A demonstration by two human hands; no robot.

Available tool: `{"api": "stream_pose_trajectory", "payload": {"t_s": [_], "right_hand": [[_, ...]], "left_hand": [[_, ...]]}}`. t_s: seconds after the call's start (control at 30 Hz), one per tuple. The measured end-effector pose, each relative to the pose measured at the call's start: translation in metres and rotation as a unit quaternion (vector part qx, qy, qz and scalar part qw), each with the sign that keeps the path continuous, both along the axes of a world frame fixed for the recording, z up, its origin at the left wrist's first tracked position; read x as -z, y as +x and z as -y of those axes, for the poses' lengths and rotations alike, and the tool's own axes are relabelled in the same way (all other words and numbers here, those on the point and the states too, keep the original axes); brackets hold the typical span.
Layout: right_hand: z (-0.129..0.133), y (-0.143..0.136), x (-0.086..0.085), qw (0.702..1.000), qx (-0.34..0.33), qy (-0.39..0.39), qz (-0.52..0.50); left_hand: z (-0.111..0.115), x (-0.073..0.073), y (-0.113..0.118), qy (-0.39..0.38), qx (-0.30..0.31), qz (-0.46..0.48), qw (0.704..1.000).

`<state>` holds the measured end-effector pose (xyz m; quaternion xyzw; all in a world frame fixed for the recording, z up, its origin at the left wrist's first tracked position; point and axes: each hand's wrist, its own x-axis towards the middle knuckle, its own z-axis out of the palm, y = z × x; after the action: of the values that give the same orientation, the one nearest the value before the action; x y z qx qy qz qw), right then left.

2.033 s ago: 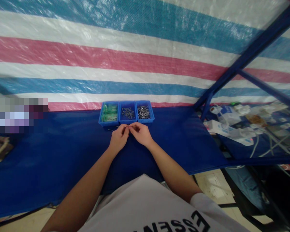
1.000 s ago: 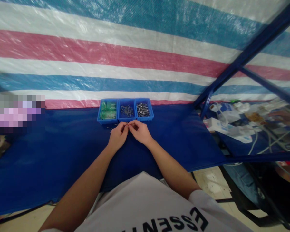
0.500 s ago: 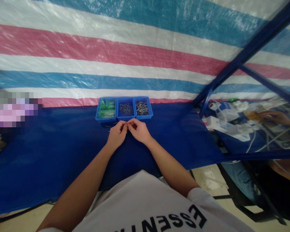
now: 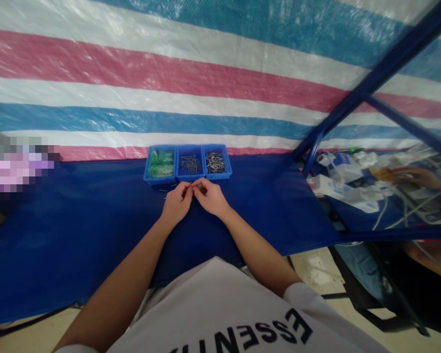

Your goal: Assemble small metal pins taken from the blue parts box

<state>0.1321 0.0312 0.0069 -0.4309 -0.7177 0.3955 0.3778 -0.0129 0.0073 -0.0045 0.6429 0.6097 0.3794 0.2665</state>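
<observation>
My left hand [image 4: 178, 200] and my right hand [image 4: 209, 197] meet fingertip to fingertip just in front of the blue bins. Both are closed in a pinch, and whatever lies between the fingers is too small or hidden to make out. Thin metal pieces [image 4: 162, 190] lie on the table beside my left hand. Behind the hands, the middle bin [image 4: 190, 176] holds loose thin metal pins [image 4: 191, 164]. Darker short metal pieces [image 4: 215, 163] fill the right bin [image 4: 228, 171]. Green and clear small packets [image 4: 161, 163] are in the left bin [image 4: 147, 169].
A blue cover lies over the table [image 4: 95, 220]. Striped plastic sheeting [image 4: 169, 78] hangs behind it. A blue metal frame [image 4: 338, 105] slants up on the right. Beyond it, another person's hand [image 4: 407, 172] is among white boxes [image 4: 345, 191] and cables. Blurred-out pink things [image 4: 14, 169] are at far left.
The whole view has shifted slightly, so everything sits a little higher. My hands keep the same pinch, fingertips together, with no clear movement against the bins.
</observation>
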Motion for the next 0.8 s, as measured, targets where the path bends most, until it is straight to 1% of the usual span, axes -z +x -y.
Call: {"api": "stream_pose_trajectory", "payload": {"t_s": [0.47,0.8], "right_hand": [[0.0009,0.0009,-0.0032,1.0,-0.006,0.0,0.001],[0.0003,0.0012,-0.0008,1.0,-0.014,-0.003,0.008]], "left_hand": [[0.0009,-0.0018,0.0001,-0.003,0.001,-0.011,1.0],[0.0007,-0.0019,0.0001,-0.005,0.003,-0.023,1.0]]}}
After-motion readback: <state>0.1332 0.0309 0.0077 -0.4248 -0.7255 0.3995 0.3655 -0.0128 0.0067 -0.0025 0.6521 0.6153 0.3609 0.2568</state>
